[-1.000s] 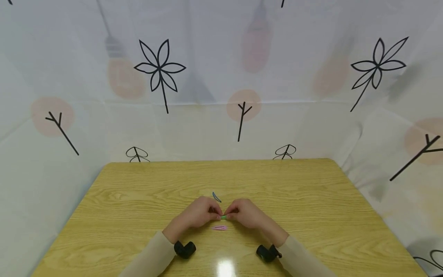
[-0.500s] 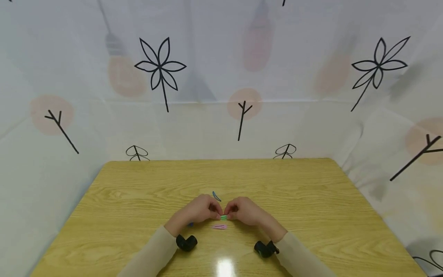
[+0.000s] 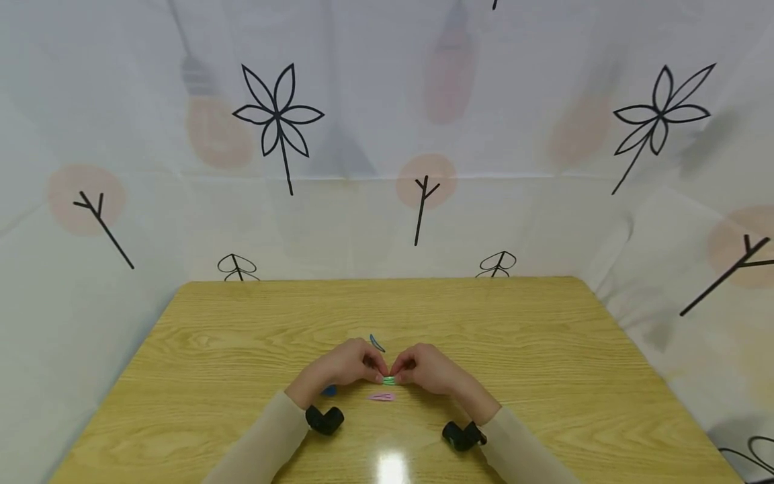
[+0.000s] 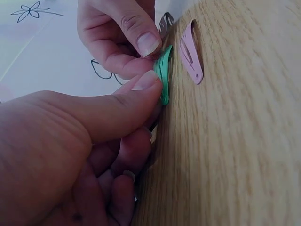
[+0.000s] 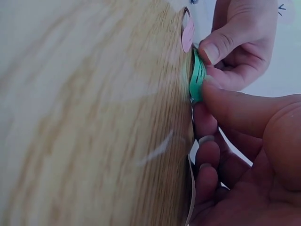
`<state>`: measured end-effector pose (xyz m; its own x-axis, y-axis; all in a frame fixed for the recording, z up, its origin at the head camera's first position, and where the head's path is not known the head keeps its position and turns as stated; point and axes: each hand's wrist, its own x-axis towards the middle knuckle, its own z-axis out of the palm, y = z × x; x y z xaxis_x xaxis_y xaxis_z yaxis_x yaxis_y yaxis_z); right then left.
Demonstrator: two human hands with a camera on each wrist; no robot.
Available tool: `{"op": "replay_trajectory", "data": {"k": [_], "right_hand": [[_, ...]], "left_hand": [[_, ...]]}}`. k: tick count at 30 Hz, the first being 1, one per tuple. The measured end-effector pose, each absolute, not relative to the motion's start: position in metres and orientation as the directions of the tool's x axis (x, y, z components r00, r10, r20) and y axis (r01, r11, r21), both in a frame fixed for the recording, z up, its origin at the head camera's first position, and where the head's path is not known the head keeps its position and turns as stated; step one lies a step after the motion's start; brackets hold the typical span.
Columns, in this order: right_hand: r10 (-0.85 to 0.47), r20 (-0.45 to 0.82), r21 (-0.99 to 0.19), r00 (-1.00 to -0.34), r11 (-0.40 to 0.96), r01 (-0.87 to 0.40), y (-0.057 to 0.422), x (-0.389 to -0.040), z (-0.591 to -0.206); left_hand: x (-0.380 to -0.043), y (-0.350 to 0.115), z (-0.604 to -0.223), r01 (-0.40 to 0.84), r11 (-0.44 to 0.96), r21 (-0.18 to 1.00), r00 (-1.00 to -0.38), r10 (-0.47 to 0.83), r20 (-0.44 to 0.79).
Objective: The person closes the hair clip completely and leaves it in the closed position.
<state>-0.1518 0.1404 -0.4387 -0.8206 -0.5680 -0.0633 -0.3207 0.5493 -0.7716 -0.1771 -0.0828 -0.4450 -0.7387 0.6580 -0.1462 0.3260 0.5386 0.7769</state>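
Note:
A small green snap hair clip (image 3: 389, 380) is held between both hands, close over the wooden table. My left hand (image 3: 349, 363) pinches one end of it between thumb and fingers. At the other end, my right hand (image 3: 426, 370) grips it the same way, thumb on the near face. In the left wrist view the slotted face of the green clip (image 4: 162, 75) shows between the two thumbs. Just nearer to me lies a pink snap clip (image 3: 382, 397), flat on the wood. Beyond the hands rests a blue clip (image 3: 377, 343).
A small blue thing (image 3: 329, 390) lies partly hidden by my left forearm. A greyish clip (image 4: 166, 22) shows behind the right fingers in the left wrist view. The wooden table (image 3: 514, 323) ends at a patterned white cloth (image 3: 363, 222) at the back and sides.
The green clip has tipped from edge-on so that its slotted face shows. Both hands stay at its ends. The small blue thing has come into view beside the left forearm.

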Motion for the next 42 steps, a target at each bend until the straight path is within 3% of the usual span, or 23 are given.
{"op": "replay_trajectory", "data": {"k": [11,25,33,42], "right_hand": [[-0.53,-0.093,-0.8,-0.843,0.543,-0.254,0.143,-0.154,-0.44],[-0.362,-0.047,-0.839,-0.931,0.52,-0.16,0.136,-0.157,-0.437],[-0.306,0.047,-0.821,-0.951,0.53,-0.212,0.125,-0.164,-0.435],[-0.337,0.05,-0.808,-0.94,0.54,-0.237,0.115,-0.173,-0.442]], "left_hand": [[-0.179,-0.087,-0.443,0.316,0.511,0.799,-0.723,0.675,-0.146],[-0.184,-0.101,-0.434,0.301,0.5,0.812,-0.816,0.575,-0.052],[-0.195,-0.104,-0.427,0.354,0.481,0.802,-0.858,0.508,0.074],[-0.208,-0.105,-0.434,0.342,0.476,0.81,-0.874,0.477,0.089]]}}
